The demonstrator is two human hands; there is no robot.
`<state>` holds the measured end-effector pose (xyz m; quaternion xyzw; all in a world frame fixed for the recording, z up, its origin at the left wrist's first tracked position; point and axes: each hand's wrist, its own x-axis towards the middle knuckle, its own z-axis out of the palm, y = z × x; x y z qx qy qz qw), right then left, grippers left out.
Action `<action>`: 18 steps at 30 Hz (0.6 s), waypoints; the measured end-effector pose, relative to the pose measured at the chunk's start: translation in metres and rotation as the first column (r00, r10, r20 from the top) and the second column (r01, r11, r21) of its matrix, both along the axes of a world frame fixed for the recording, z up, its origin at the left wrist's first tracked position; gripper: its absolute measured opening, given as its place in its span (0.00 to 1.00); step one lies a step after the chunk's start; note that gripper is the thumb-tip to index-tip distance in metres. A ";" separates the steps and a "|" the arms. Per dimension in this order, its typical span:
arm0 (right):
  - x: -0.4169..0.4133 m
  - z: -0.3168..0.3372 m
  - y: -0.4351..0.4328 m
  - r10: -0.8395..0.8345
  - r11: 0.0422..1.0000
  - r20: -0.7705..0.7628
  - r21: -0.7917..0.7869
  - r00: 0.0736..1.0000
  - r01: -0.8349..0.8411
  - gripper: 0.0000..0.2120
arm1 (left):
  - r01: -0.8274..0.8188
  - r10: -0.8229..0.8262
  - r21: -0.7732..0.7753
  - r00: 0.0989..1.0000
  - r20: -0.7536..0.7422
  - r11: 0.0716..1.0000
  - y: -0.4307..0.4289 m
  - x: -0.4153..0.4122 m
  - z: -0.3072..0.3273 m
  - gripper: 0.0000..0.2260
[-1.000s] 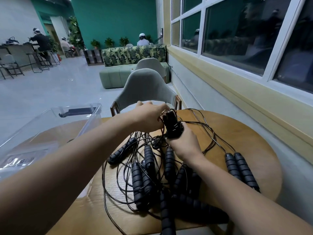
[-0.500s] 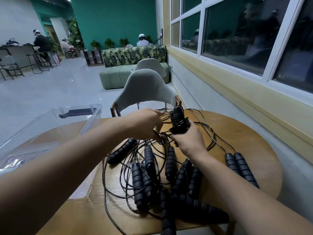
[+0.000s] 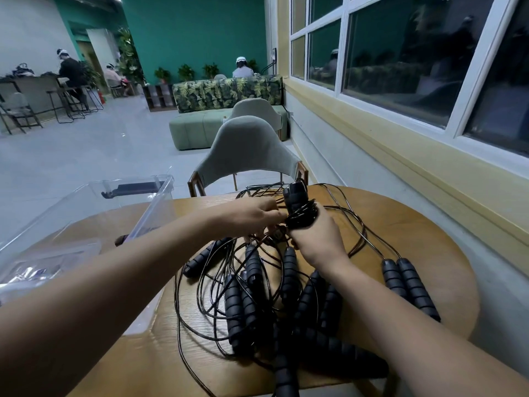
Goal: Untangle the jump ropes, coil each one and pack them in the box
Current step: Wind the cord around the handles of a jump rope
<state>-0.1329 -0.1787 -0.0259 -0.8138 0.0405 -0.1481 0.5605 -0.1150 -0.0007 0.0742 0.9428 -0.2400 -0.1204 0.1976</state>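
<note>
While the right hand (image 3: 317, 239) grips a pair of black handles wound round with cord, the wrapped bundle (image 3: 300, 209) standing upright above the fist, the left hand (image 3: 249, 216) reaches in just beside it and pinches a loose strand (image 3: 282, 223) at the bundle. The other jump ropes (image 3: 257, 296) lie tangled on the round wooden table (image 3: 429, 253), with one handle pair (image 3: 409, 287) side by side at the right. The clear plastic box (image 3: 160, 207) stands at the table's left edge, and a grey-green chair (image 3: 246, 144) sits at the far side.
</note>
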 end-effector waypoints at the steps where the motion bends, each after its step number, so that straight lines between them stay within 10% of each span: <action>1: 0.001 0.000 0.001 0.001 1.000 0.000 0.004 1.000 -0.001 0.12 | -0.013 0.012 -0.017 0.999 -0.030 1.000 -0.001 0.001 0.000 0.14; 8: 0.005 -0.001 0.001 0.008 0.999 -0.030 0.052 1.000 -0.006 0.16 | -0.047 0.024 -0.095 0.972 -0.232 0.994 -0.001 0.005 -0.016 0.13; 18: 0.003 -0.004 0.009 0.019 0.999 -0.027 0.036 0.999 -0.018 0.17 | -0.003 -0.106 0.378 0.957 0.268 0.926 -0.013 0.010 -0.020 0.09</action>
